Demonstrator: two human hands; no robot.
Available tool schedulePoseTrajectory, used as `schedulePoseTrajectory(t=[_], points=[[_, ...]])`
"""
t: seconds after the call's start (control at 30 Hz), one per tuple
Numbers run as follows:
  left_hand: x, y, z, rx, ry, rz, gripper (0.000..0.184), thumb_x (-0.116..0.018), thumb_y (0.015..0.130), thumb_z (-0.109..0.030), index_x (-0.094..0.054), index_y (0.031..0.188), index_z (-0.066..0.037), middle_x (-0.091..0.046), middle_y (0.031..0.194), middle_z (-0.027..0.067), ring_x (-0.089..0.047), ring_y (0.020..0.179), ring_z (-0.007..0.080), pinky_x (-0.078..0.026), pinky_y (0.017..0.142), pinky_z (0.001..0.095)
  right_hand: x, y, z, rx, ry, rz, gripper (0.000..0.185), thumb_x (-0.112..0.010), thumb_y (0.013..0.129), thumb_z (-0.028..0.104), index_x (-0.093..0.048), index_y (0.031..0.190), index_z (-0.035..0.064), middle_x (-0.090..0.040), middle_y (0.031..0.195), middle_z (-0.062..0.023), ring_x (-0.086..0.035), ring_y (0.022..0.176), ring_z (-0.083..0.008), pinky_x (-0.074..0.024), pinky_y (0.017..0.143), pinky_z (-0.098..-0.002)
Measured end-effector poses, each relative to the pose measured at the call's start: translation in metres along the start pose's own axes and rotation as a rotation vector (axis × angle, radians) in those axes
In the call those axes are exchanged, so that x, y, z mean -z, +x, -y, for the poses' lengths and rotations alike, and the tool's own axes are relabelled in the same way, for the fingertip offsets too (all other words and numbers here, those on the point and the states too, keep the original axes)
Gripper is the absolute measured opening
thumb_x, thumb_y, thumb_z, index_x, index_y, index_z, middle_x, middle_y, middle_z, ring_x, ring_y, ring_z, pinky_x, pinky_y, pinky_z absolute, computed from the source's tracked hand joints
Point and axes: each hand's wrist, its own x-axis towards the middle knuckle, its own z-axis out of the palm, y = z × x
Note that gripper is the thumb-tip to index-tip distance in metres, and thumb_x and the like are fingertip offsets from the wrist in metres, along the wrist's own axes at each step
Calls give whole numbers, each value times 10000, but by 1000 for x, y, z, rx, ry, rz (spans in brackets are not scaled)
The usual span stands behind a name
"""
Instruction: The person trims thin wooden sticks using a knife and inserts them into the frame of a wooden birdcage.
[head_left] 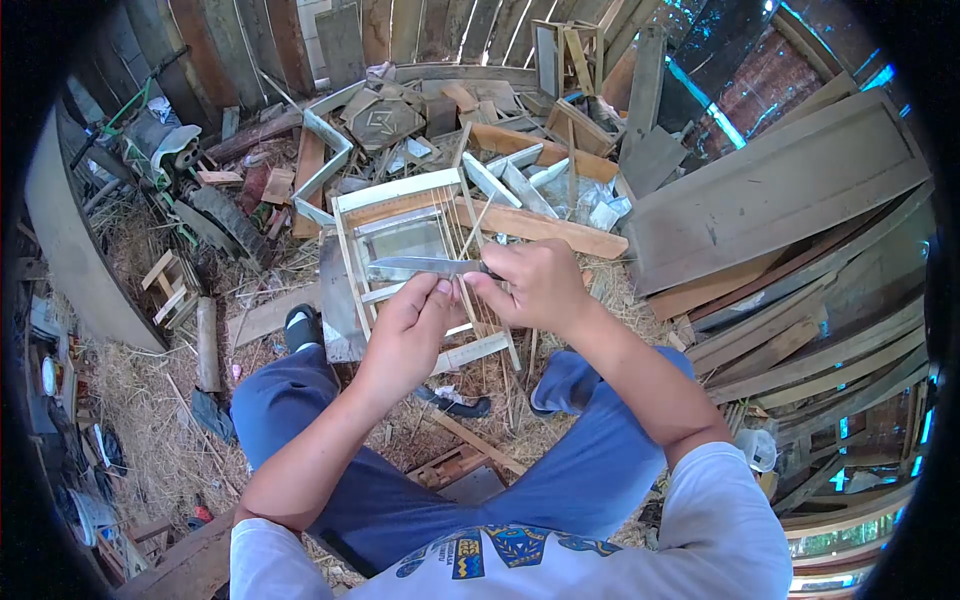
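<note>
My right hand point(540, 285) is closed around the handle of a knife point(418, 264), whose long metal blade points left, above my left hand. My left hand point(412, 318) is closed in a pinch just below the blade. What its fingertips hold is too small to make out, though thin wooden sticks show close by. Beneath both hands stands a light wooden frame point(398, 190), built like a small cage with thin bars along its right side. The hands hide part of its lower half.
Scrap boards point(550, 228) and white-painted pieces lie behind the frame. A large panel point(780, 190) leans on the right, above stacked planks point(800, 345). At left are a metal machine point(170, 150) and a small wooden crate point(172, 288). Straw point(270, 400) covers the ground.
</note>
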Motion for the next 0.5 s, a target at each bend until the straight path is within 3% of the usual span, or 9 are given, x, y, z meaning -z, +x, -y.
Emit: schedulePoseTrajectory(t=[0.07, 0.2, 0.3, 0.47, 0.5], points=[[0, 0, -7, 8, -24, 4, 184, -475, 1128, -171, -582, 1028, -60, -423, 734, -92, -352, 613, 6, -274, 530, 214, 0, 2, -5, 2, -16, -7, 351, -694, 943, 391, -600, 749, 114, -617, 594, -100, -647, 537, -318, -482, 492, -443], [3, -6, -8, 21, 1, 75, 176, -463, 1130, -171, -547, 1009, -77, -395, 728, -95, -333, 605, 7, -264, 527, 217, 9, 5, -55, -441, -56, -126, 372, -657, 995, 361, -628, 768, 68, -624, 631, -156, -633, 572, -369, -470, 529, -448], [-1, -12, -13, 38, -23, 122, 182, -453, 1133, -182, -541, 1006, -86, -395, 733, -93, -330, 600, 7, -260, 524, 219, 26, -4, -83, -544, 79, -241, 384, -634, 1018, 365, -631, 800, 49, -623, 641, -173, -623, 572, -383, -454, 523, -448], [4, -4, -11, 65, -44, 50, 195, -451, 1133, -188, -562, 1006, -90, -411, 747, -82, -338, 616, 12, -267, 538, 213, 12, -6, -28, -451, 153, -113, 379, -647, 1005, 372, -630, 790, 60, -603, 624, -162, -621, 564, -375, -444, 510, -445], [5, -2, -1, 42, -64, 46, 189, -455, 1131, -179, -577, 1023, -83, -411, 747, -88, -337, 628, 5, -267, 548, 211, 5, -5, -19, -325, 129, -75, 369, -657, 994, 369, -627, 777, 71, -606, 618, -147, -627, 563, -363, -456, 512, -445]])
